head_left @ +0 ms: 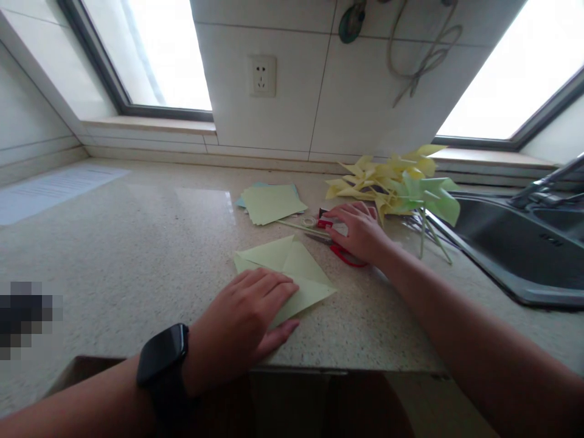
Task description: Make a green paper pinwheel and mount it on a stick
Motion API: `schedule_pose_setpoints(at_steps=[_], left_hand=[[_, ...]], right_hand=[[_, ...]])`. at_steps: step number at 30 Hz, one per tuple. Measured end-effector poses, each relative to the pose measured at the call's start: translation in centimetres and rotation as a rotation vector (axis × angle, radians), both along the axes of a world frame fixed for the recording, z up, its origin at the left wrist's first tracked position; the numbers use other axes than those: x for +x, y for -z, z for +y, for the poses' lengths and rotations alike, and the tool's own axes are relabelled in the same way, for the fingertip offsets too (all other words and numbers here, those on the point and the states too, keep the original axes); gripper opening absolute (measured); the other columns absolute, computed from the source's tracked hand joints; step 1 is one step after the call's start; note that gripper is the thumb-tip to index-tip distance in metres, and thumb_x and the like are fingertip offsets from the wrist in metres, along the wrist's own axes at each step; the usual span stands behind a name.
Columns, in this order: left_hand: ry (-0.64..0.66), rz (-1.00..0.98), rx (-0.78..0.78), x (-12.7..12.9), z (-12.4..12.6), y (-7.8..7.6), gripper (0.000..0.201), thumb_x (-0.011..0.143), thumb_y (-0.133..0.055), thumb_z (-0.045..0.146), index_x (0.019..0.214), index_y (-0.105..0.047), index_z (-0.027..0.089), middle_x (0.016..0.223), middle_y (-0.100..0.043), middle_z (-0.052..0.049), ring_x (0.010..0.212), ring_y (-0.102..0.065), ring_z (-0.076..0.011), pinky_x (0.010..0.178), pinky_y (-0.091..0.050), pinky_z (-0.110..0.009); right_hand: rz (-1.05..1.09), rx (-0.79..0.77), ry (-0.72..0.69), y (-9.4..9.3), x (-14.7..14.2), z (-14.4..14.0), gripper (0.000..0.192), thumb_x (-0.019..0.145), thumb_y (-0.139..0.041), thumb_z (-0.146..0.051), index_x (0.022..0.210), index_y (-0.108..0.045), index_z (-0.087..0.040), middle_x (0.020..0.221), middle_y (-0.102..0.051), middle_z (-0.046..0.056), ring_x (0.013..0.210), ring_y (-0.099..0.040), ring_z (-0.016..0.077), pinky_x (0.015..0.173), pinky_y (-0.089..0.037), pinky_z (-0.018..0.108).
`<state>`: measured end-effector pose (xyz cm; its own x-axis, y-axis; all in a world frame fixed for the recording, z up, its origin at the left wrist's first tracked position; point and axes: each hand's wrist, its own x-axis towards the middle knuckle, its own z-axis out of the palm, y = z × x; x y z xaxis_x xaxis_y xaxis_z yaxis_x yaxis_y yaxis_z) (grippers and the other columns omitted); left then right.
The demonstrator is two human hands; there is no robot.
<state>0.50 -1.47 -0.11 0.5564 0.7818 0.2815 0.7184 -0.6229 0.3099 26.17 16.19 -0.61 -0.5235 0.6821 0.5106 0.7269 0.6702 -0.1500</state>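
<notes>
My left hand (250,304) lies over a pale green sheet of paper (308,261) with cut or folded flaps, its fingers stretched flat on the sheet and its thumb apart near the counter's front edge. Farther off, my right hand (360,231) reaches over a small red box (324,222), fingers apart; whether they touch the box is unclear. Red-handled scissors (347,256) lie partly under that hand, blades pointing left. A small pale ring (309,222) and a thin pale green stick (296,225) lie to the left of the box.
Behind the sheet sits a stack of green paper (272,204) with blue sheets beneath. Several yellow paper pinwheels (362,176) and a green pinwheel (429,193) lie beside the metal sink (497,243). A printed page (55,188) is at the far left of the speckled counter (159,243).
</notes>
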Motion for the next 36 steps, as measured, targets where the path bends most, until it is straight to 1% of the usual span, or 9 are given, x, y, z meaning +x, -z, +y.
schedule_pose_setpoints(at_steps=[6, 10, 14, 18, 20, 24, 29, 33, 36], left_hand=[[-0.008, -0.018, -0.023, -0.1, -0.1, -0.2, 0.032, 0.093, -0.061, 0.023, 0.124, -0.059, 0.020, 0.123, -0.066, -0.009, 0.110, -0.059, -0.0275, 0.098, -0.049, -0.047], [-0.022, -0.017, -0.049, -0.1, -0.2, -0.2, 0.032, 0.091, -0.059, 0.019, 0.123, -0.060, 0.020, 0.120, -0.067, -0.009, 0.107, -0.059, -0.0278, 0.096, -0.050, -0.048], [-0.021, -0.028, -0.064, -0.2, -0.1, -0.2, 0.031, 0.091, -0.057, 0.018, 0.122, -0.060, 0.020, 0.118, -0.067, -0.009, 0.106, -0.060, -0.0278, 0.096, -0.050, -0.049], [-0.029, -0.044, -0.079, -0.3, 0.0, -0.1, 0.031, 0.091, -0.057, 0.018, 0.121, -0.060, 0.022, 0.117, -0.067, -0.007, 0.106, -0.059, -0.0268, 0.096, -0.050, -0.048], [-0.025, -0.040, -0.084, -0.3, 0.0, -0.1, 0.030, 0.091, -0.057, 0.018, 0.121, -0.060, 0.022, 0.119, -0.066, -0.007, 0.106, -0.059, -0.0269, 0.097, -0.049, -0.048], [-0.024, -0.032, -0.103, -0.2, -0.1, -0.3, 0.027, 0.092, -0.056, 0.018, 0.118, -0.061, 0.021, 0.118, -0.066, -0.007, 0.106, -0.058, -0.0267, 0.096, -0.049, -0.048], [-0.030, -0.028, -0.116, 0.0, -0.1, -0.5, 0.026, 0.092, -0.054, 0.016, 0.116, -0.061, 0.020, 0.116, -0.065, -0.007, 0.107, -0.057, -0.0265, 0.097, -0.048, -0.048], [-0.025, -0.023, -0.113, -0.1, 0.0, -0.5, 0.024, 0.094, -0.053, 0.017, 0.117, -0.061, 0.020, 0.117, -0.065, -0.007, 0.107, -0.056, -0.0265, 0.097, -0.048, -0.048], [-0.028, -0.018, -0.114, -0.1, -0.1, -0.4, 0.025, 0.094, -0.053, 0.018, 0.117, -0.061, 0.020, 0.117, -0.065, -0.007, 0.106, -0.056, -0.0265, 0.097, -0.048, -0.049]], right_hand=[[0.007, 0.004, 0.030, 0.2, 0.6, 0.7, 0.021, 0.085, -0.066, -0.025, 0.106, -0.071, -0.025, 0.103, -0.074, 0.009, 0.106, -0.055, 0.0347, 0.094, -0.034, 0.051], [-0.043, -0.040, -0.067, -0.5, 1.8, 0.7, 0.012, 0.086, -0.066, -0.022, 0.093, -0.074, -0.027, 0.096, -0.074, 0.005, 0.101, -0.059, 0.0298, 0.095, -0.035, 0.047], [-0.090, -0.102, -0.170, -1.4, 3.4, 0.3, 0.010, 0.089, -0.066, -0.026, 0.091, -0.074, -0.028, 0.092, -0.073, 0.002, 0.096, -0.062, 0.0246, 0.094, -0.039, 0.041], [-0.084, -0.147, -0.206, -1.9, 4.0, 0.0, 0.011, 0.090, -0.065, -0.031, 0.093, -0.074, -0.025, 0.093, -0.072, 0.004, 0.093, -0.062, 0.0227, 0.092, -0.042, 0.039], [-0.068, -0.169, -0.202, -1.9, 3.8, 0.0, 0.016, 0.092, -0.061, -0.033, 0.090, -0.073, -0.023, 0.090, -0.072, 0.005, 0.090, -0.062, 0.0221, 0.089, -0.043, 0.038], [-0.003, -0.209, -0.111, -1.6, 2.9, 0.3, 0.028, 0.097, -0.051, -0.033, 0.083, -0.072, -0.021, 0.082, -0.071, 0.006, 0.081, -0.062, 0.0210, 0.080, -0.045, 0.035], [0.104, -0.276, 0.085, -1.2, 2.3, 0.6, 0.020, 0.090, -0.061, -0.033, 0.097, -0.072, -0.019, 0.074, -0.071, 0.003, 0.060, -0.058, 0.0156, 0.057, -0.041, 0.028], [0.124, -0.343, 0.165, -1.5, 2.5, 0.5, 0.018, 0.087, -0.064, -0.033, 0.087, -0.074, -0.018, 0.069, -0.070, 0.003, 0.056, -0.056, 0.0141, 0.053, -0.039, 0.027], [0.114, -0.381, 0.193, -1.6, 2.7, 0.5, 0.018, 0.086, -0.065, -0.033, 0.086, -0.076, -0.018, 0.068, -0.071, 0.004, 0.055, -0.056, 0.0137, 0.051, -0.039, 0.027]])
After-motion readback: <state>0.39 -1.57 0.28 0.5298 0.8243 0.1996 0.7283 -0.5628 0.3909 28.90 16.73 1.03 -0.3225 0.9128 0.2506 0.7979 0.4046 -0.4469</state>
